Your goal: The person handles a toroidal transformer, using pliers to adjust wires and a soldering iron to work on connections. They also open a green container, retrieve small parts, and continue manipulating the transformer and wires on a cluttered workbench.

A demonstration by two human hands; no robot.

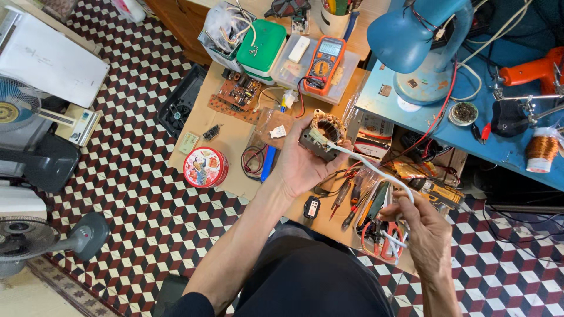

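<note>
Just below the orange multimeter (324,57), your left hand (302,161) cups the motor stator (323,135), fingers curled round its body. Your right hand (426,235), lower and to the multimeter's right, pinches the white cable (376,167) running from the stator. Pull that cable too hard and you could tear the winding leads or tip the stator from your grip.

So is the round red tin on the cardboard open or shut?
Shut: the round red tin lies flat on the cardboard sheet, its printed lid seated all round, with nothing of the inside showing.
</note>
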